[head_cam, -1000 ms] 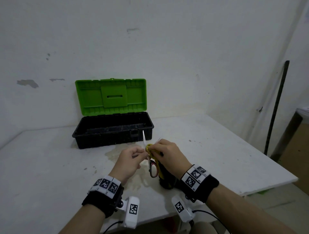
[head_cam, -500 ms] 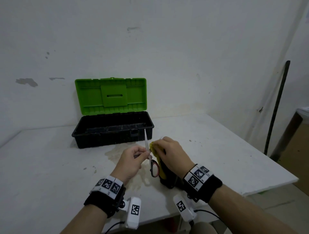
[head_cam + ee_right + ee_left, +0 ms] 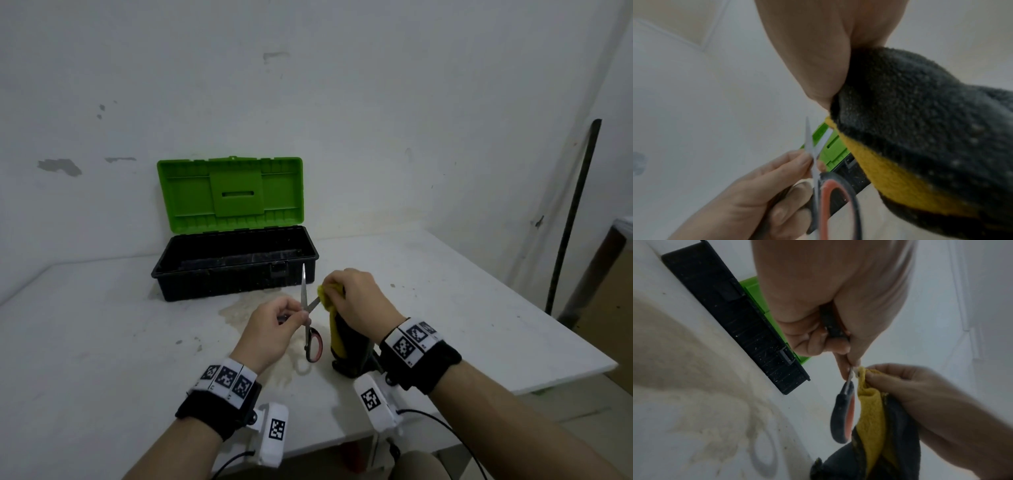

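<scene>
One pair of steel scissors (image 3: pixel 303 291) with black-and-red handles is held, blades parted, over the white bench (image 3: pixel 102 325) near its front edge. The left hand (image 3: pixel 274 329) grips them at the pivot. The right hand (image 3: pixel 359 301) pinches one yellow-and-dark-grey cloth (image 3: pixel 335 330) round one blade. One open black plastic toolbox (image 3: pixel 236 277) with a green lid stands towards the back edge.

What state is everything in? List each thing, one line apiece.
Toolbox: open, green lid upright.
Scissors: blades apart, off the table, one blade tip in the cloth.
Cloth: bunched, yellow and dark grey.
Left hand: holds the scissors.
Right hand: pinches the cloth over that blade.
Table: stained.
</scene>
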The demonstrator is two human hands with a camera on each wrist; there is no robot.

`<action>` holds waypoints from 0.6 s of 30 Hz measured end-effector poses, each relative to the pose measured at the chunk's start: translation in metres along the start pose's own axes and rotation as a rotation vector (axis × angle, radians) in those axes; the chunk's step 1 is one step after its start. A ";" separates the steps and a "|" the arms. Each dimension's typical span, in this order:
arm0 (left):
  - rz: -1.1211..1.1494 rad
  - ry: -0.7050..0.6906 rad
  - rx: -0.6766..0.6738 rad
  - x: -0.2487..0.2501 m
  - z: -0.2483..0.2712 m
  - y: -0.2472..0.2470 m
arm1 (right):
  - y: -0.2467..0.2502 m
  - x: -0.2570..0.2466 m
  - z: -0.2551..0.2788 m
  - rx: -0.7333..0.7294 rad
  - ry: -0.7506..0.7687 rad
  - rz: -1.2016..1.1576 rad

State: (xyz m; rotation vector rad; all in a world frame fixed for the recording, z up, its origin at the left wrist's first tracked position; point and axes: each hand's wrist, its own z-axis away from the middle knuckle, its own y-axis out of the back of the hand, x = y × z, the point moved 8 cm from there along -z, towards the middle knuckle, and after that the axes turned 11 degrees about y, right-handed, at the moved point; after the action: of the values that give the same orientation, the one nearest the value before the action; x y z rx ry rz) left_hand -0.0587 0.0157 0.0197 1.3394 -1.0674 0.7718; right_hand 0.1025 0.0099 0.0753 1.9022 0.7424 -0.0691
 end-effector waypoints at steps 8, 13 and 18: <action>0.472 0.227 -0.075 -0.015 -0.003 -0.009 | -0.003 -0.025 0.021 0.126 0.330 -0.139; 0.451 0.202 -0.089 -0.013 -0.001 -0.009 | 0.016 0.004 0.015 0.301 0.180 -0.096; 0.364 0.189 -0.057 -0.016 -0.001 -0.007 | 0.037 0.004 0.017 0.422 0.136 -0.059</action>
State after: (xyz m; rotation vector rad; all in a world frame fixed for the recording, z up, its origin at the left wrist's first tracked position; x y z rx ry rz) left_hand -0.0583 0.0180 0.0023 1.0119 -1.1858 1.1055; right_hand 0.1296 -0.0120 0.0961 2.3021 0.9315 -0.1442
